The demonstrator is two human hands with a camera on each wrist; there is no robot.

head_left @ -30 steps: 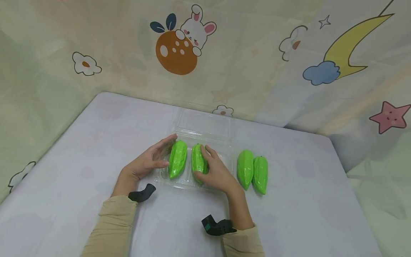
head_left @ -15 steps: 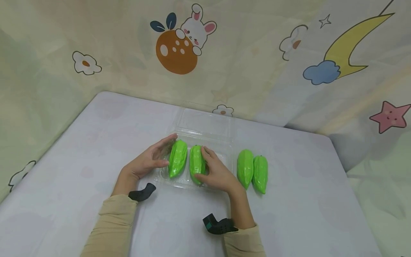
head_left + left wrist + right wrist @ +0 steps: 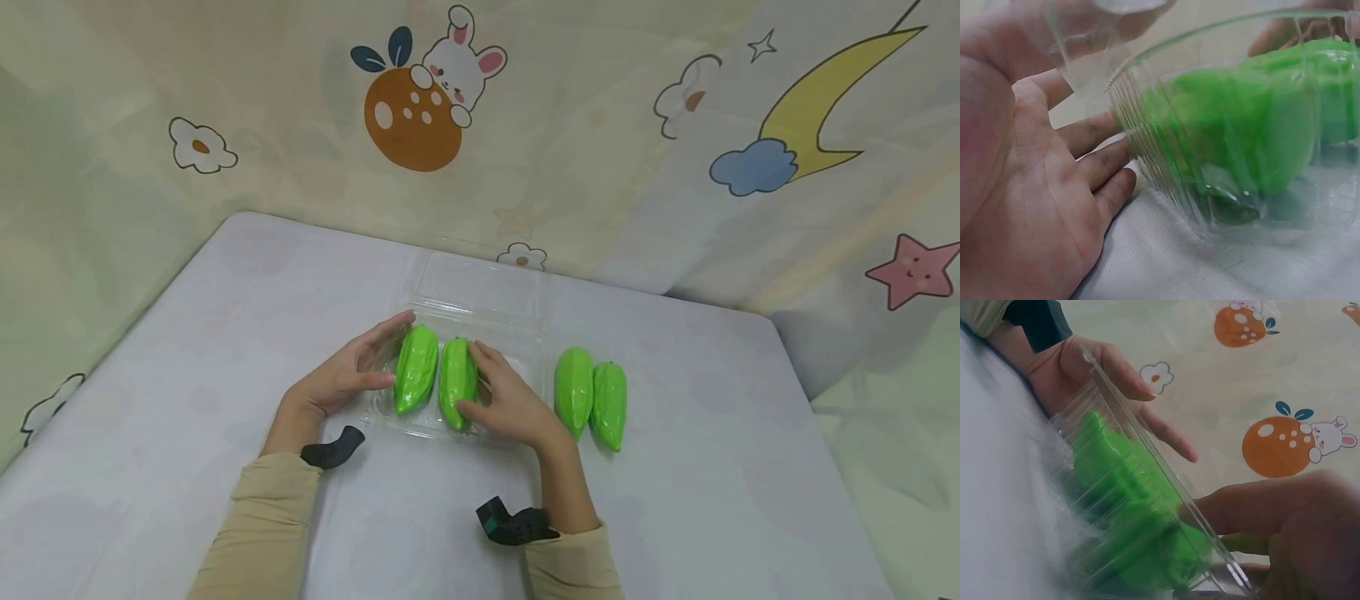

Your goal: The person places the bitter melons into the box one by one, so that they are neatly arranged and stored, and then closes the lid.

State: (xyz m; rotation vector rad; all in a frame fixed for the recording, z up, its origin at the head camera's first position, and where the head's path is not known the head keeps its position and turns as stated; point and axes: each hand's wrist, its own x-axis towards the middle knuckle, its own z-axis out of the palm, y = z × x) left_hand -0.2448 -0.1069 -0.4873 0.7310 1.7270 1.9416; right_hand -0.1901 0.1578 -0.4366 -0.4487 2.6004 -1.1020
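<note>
Two glossy green ridged fruits with pointed ends lie side by side in a clear plastic clamshell box [image 3: 408, 431], its lid [image 3: 480, 283] folded back. The left fruit [image 3: 416, 369] lies near my left hand [image 3: 348, 371]. That hand is spread along the box's left side; its fingertips reach behind the clear wall in the left wrist view. My right hand [image 3: 510, 400] is over the box, its fingertips and thumb at the right side of the second fruit [image 3: 457, 382], the fingers loosely bent. Part of that fruit's right side is hidden by the fingers.
Two more green fruits, one larger [image 3: 573, 392] and one smaller [image 3: 609, 406], lie together on the white table [image 3: 712, 467], right of the box. A printed cloth [image 3: 585, 150] hangs behind the table. Dark camera mounts [image 3: 517, 523] sit on both wrists.
The second fruit has shifted left toward the first one, and more of it shows. My right hand has slid slightly right, off its top. My left hand has stayed in place.
</note>
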